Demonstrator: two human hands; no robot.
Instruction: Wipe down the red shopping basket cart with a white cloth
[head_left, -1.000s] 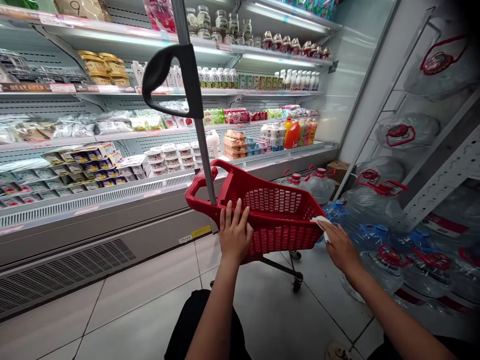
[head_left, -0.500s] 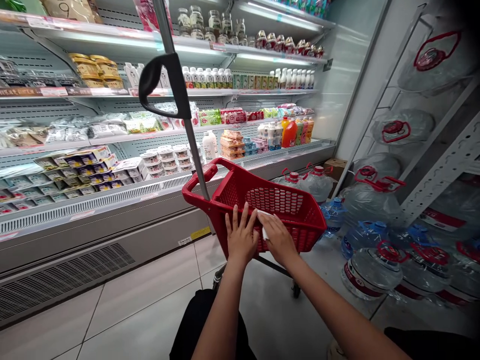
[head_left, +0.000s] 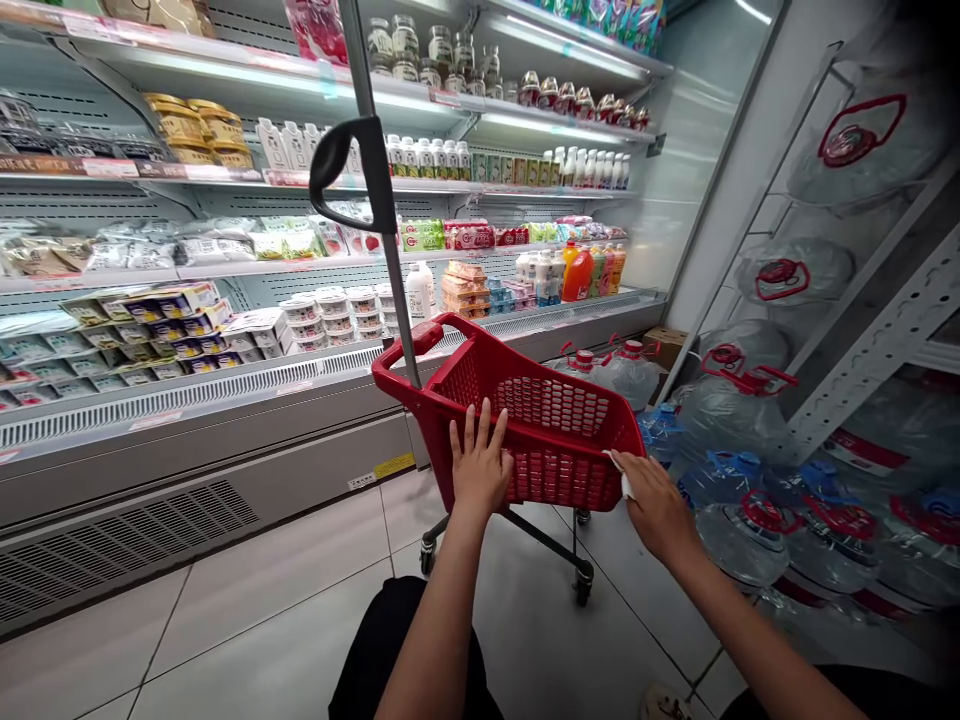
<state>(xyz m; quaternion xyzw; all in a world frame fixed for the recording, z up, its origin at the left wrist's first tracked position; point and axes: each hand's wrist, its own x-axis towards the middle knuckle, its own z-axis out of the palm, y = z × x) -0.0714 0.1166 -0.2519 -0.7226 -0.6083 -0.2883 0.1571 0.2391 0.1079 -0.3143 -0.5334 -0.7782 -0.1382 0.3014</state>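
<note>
A small red plastic shopping cart [head_left: 555,405] on wheels stands on the tiled floor in front of me, with a grey pole and black handle [head_left: 352,165] rising from its left end. My left hand [head_left: 478,468] lies flat on the cart's near rim, fingers spread. Against the cart's right near corner, my right hand [head_left: 656,505] presses a white cloth [head_left: 621,478], fingers closed around it.
An open refrigerated case [head_left: 187,330] with shelves of yogurt, drinks and packaged food runs along the left and back. Large water jugs with red and blue caps [head_left: 739,500] lie stacked on the floor and racks at the right. A cardboard box [head_left: 664,345] sits in the corner.
My right hand with the cloth slid from the middle of the near rim, beside my left hand, out to the cart's right corner. The left hand stayed on the rim.
</note>
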